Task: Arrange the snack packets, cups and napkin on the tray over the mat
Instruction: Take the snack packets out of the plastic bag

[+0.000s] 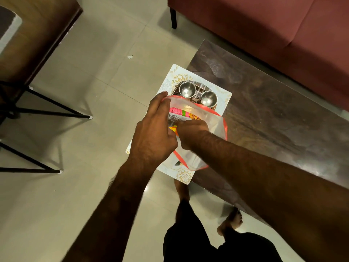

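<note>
A white patterned mat (223, 97) lies on the near end of a dark table and overhangs its edge. On it stands a steel tray (196, 89), mostly hidden, with two steel cups (187, 89) (208, 98) side by side. Above the mat I hold a translucent plastic bag with an orange rim (217, 121). My left hand (154, 129) grips the bag's left rim. My right hand (190, 130) is inside the bag, closed on a pink and green snack packet (179, 112). No napkin is visible.
The dark wooden table (273, 114) runs to the right, with a maroon sofa (264, 25) behind it. A brown table with black metal legs (37, 53) stands at left. Tiled floor (94, 91) lies between them. My bare feet (231, 221) are beside the table's near edge.
</note>
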`<state>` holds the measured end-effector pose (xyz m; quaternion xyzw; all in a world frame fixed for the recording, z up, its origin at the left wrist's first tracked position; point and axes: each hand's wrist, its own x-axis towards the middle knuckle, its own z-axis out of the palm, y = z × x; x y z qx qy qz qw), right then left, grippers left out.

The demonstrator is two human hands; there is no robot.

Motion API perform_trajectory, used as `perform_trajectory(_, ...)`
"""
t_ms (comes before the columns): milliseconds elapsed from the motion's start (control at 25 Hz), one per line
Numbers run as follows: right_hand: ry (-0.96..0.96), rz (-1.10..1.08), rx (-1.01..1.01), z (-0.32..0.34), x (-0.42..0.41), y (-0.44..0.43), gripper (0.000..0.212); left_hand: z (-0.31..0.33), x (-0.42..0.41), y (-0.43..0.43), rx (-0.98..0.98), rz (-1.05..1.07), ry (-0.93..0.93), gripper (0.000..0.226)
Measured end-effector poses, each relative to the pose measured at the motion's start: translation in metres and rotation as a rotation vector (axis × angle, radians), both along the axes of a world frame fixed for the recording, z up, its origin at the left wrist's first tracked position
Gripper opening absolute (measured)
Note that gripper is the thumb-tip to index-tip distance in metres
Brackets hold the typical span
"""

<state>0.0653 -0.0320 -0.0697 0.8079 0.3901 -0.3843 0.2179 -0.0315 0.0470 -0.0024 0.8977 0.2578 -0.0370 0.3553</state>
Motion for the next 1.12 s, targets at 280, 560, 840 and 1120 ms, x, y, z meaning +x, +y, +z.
perform_trajectory(280,-0.096,-0.199,0.509,0.050,0.001,-0.025,0.014,-0.003,-0.001,0.004,-0.037,0.001,0.024,0.075)
perform_trajectory(560,0.429,-1.116,0.831,0.136,0.013,-0.070,0.026,0.000,-0.007,0.006,-0.149,-0.016,-0.057,0.071)
perform_trajectory(840,1.037,-1.351,0.916,0.139,0.004,-0.068,0.032,0.000,-0.013,0.004,-0.374,-0.099,-0.021,0.082)
perform_trajectory(1120,0.298,-0.575,0.931,0.113,-0.003,-0.054,0.085,0.008,-0.029,0.006,-0.564,-0.157,-0.013,0.059)
